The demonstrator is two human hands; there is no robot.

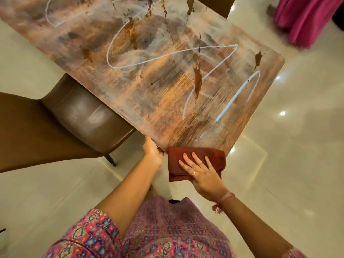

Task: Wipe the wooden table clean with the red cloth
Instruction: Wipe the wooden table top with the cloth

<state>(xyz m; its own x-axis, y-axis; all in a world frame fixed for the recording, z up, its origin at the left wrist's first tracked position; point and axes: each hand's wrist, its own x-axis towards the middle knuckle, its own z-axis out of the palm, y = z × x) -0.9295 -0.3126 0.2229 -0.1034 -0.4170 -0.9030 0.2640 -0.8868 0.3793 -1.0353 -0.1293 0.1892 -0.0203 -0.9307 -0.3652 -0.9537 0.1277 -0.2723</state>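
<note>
Red cloth (197,162), folded into a thick pad, lies at the near corner of the wooden table (149,75), its near part overhanging that corner above the pale floor (279,164). Right hand (201,174) rests flat on the cloth: fingers (197,158) straight and spread, tips toward the table's middle, cloth directly under fingers and palm and showing past the fingertips on the table side. Ring on one finger; pink thread band at the wrist.

Left hand (152,151) is at the table's near edge, just left of the cloth; fingers curl under the edge, so their exact lie cannot be told.

Table surface: white scribbled lines (167,56), whitish smears, brown stains (197,81). Brown chair (55,123) tucked at the table's left side. Pink fabric (307,19) beyond the table's far right
</note>
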